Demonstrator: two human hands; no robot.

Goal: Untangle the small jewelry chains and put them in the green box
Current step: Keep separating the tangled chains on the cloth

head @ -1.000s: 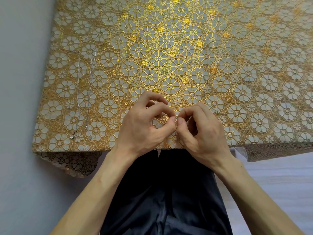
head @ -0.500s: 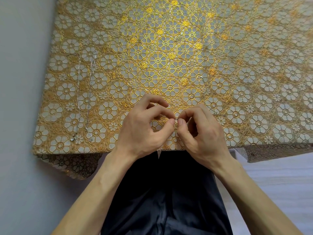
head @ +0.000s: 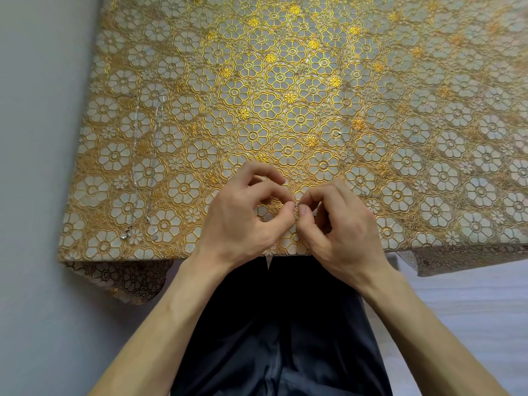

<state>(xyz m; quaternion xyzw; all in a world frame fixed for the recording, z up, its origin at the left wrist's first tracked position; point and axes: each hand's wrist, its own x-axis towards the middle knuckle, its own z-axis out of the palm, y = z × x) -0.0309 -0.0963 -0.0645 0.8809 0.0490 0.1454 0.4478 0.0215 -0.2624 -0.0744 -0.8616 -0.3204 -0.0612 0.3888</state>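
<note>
Low in the middle of the frame, the left hand point(head: 245, 215) and right hand point(head: 341, 227) meet thumb to forefinger, both pinching a thin chain point(head: 296, 207). Only a silver speck of it shows between the fingertips; the rest is hidden or lost against the gold flowered cloth of the tabletop point(head: 285, 81). A second chain point(head: 136, 155) lies stretched out at the left of the frame as two faint, near-parallel strands running to the cloth's near edge. Dark trousers point(head: 280, 332) fill the bottom centre, cut off by the frame.
</note>
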